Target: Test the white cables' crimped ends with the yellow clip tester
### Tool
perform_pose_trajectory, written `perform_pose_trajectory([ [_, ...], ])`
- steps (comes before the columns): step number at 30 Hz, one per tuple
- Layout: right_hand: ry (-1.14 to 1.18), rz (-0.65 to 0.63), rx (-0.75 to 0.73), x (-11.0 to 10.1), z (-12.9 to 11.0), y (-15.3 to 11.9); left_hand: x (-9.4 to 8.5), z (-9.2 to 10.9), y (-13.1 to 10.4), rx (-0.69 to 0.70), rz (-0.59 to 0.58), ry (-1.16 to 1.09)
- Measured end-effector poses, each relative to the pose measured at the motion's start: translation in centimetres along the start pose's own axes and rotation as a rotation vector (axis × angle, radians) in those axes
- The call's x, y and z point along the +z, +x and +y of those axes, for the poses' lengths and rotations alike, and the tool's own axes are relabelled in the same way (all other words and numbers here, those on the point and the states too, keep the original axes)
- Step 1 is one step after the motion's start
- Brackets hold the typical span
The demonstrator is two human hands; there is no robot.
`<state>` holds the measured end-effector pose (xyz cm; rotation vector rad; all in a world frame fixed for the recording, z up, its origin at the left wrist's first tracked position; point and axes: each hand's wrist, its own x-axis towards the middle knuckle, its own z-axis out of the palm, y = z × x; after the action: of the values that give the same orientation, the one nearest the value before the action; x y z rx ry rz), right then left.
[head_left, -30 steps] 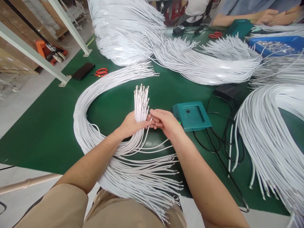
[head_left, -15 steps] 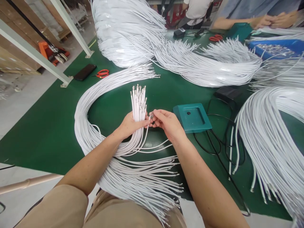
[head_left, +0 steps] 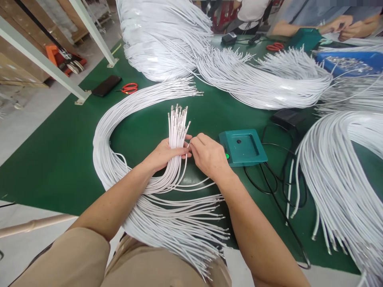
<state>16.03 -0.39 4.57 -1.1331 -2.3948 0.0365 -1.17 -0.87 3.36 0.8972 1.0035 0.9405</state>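
My left hand (head_left: 167,152) is wrapped round an upright bunch of white cables (head_left: 177,133) with metal-tipped ends. One single cable (head_left: 186,155) stands apart from the bunch, between the left thumb and fingers. At its upper end, the fingers of my right hand (head_left: 208,154) are pinched together, back of the hand up; what lies inside them is hidden. Below the hands, the rest of the bundle (head_left: 173,223) fans out toward my lap, with more metal tips. A teal device with a shallow tray (head_left: 236,153) sits just right of my right hand, a green light showing on it.
Large cable bundles lie at the back (head_left: 164,40) and the right (head_left: 335,159). Red-handled scissors (head_left: 129,88) and a dark phone-like object (head_left: 107,85) lie at the left. Black cords (head_left: 271,183) trail right of the device. Across the table, a person's hands work near a blue tray (head_left: 366,59).
My right hand has rolled over, palm turned down, and its fingertips have closed in at the single cable's end. A green light now shows on the device. The left hand keeps its grip.
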Motion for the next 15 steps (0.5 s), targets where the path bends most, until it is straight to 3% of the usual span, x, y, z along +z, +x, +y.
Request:
perform_pose_trajectory([
  [6,-0.185,-0.063,0.151,-0.8,1.8,0.0,-0.1,-0.1,0.1,-0.013,0.045,0.056],
  [10,-0.17,-0.174,0.13,-0.8,2.5,-0.2,-0.1,-0.2,0.2,-0.014,0.075,0.087],
  [15,-0.153,-0.196,0.122,-0.9,2.6,-0.3,0.0,-0.4,0.4,-0.006,0.095,0.123],
])
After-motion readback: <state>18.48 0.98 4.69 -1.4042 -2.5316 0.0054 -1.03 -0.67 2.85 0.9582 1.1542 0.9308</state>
